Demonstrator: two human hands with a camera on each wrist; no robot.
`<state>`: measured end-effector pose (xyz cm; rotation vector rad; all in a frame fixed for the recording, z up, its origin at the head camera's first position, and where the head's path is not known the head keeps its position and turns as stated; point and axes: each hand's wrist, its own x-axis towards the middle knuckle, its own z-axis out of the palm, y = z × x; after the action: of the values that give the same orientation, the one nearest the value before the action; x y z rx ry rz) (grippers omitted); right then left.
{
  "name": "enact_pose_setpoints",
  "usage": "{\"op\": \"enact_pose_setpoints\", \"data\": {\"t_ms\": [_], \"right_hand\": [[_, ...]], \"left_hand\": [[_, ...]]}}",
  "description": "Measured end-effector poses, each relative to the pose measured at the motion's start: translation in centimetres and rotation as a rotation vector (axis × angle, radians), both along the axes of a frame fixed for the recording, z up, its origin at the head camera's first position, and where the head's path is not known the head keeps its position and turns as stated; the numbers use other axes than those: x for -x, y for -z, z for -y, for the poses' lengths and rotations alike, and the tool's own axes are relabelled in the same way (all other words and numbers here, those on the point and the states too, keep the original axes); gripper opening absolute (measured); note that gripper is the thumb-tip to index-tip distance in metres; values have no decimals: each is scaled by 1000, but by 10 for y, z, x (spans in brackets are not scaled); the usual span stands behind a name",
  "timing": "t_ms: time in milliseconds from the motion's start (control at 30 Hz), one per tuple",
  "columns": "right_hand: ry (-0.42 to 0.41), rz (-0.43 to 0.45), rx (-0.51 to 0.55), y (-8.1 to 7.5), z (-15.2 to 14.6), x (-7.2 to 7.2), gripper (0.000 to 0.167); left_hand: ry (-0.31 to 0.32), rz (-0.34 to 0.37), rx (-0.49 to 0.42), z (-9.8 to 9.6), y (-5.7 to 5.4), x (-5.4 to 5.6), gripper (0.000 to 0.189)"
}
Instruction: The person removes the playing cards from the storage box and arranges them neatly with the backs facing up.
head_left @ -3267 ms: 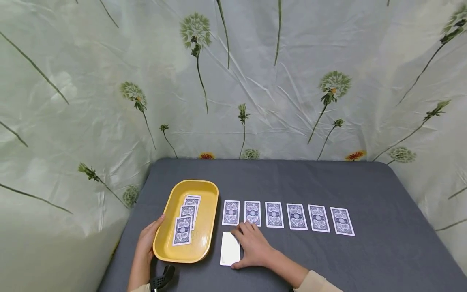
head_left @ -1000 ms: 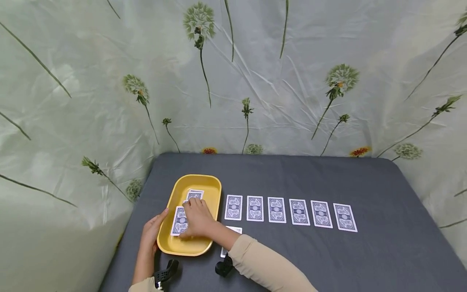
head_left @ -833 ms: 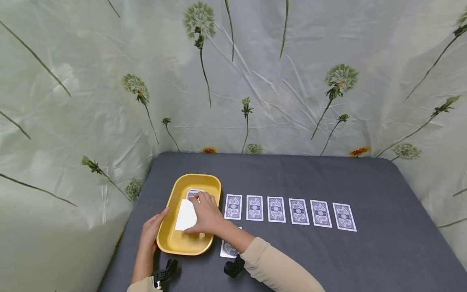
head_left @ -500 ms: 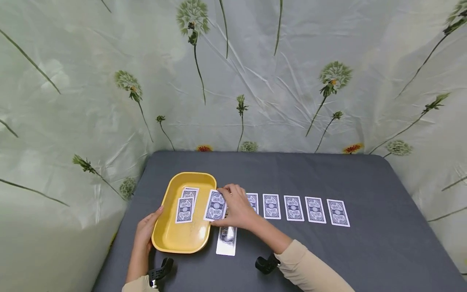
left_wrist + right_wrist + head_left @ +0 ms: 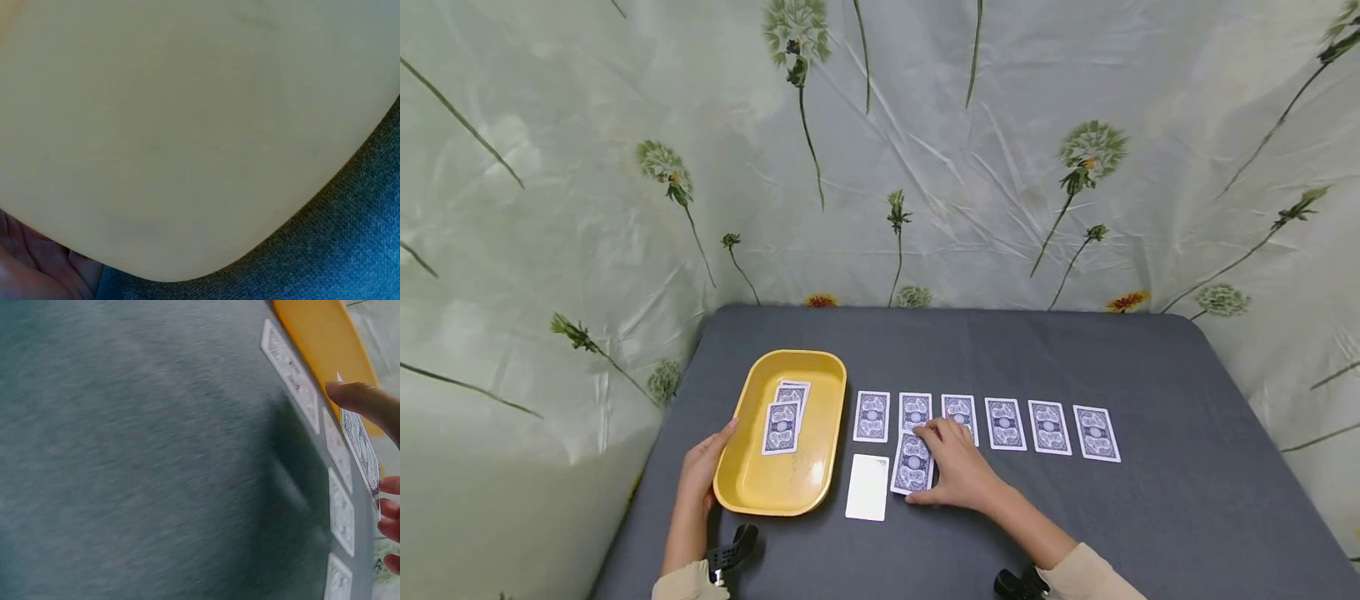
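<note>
My left hand (image 5: 703, 467) grips the left rim of a yellow tray (image 5: 775, 498). In the left wrist view the tray's pale surface (image 5: 187, 137) covers most of the picture, with part of the hand (image 5: 44, 269) below it. A few overlapping playing cards (image 5: 782, 427) lie in the tray, patterned backs up. My right hand (image 5: 961, 471) pinches a patterned playing card (image 5: 912, 463) between thumb and fingertips, just in front of the row's second card (image 5: 915, 408). The right wrist view shows that card (image 5: 357, 440) tilted above the table, thumb (image 5: 359, 399) at one end.
Several patterned cards (image 5: 1005, 423) form a row across the grey cloth-covered table (image 5: 985, 354). In front of the row's first card (image 5: 871, 417) lies another card (image 5: 867, 488), white with glare. A flowered curtain (image 5: 970, 183) hangs behind the table.
My right hand has picked a card out of the tray and carried it right, over the tray's rim, to below the row's second card. My left hand stays at the tray's rim.
</note>
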<state>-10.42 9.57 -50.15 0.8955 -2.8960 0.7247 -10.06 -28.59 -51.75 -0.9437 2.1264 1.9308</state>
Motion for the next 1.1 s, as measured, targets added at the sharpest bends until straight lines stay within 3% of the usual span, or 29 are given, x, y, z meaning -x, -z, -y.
{"op": "enact_pose_setpoints", "data": {"t_ms": [433,833,1100], "right_hand": [[-67,-13,-77,25,-11,-19,91],[-103,29,-76,25,-8,-11,93],[-24,-23,-99,20,-8,-4,92]], "left_hand": [[14,-16,-36,-3,4,0,68],[-20,3,-36,3,-1,0,52],[-3,19,-45,1,-1,5,58]]}}
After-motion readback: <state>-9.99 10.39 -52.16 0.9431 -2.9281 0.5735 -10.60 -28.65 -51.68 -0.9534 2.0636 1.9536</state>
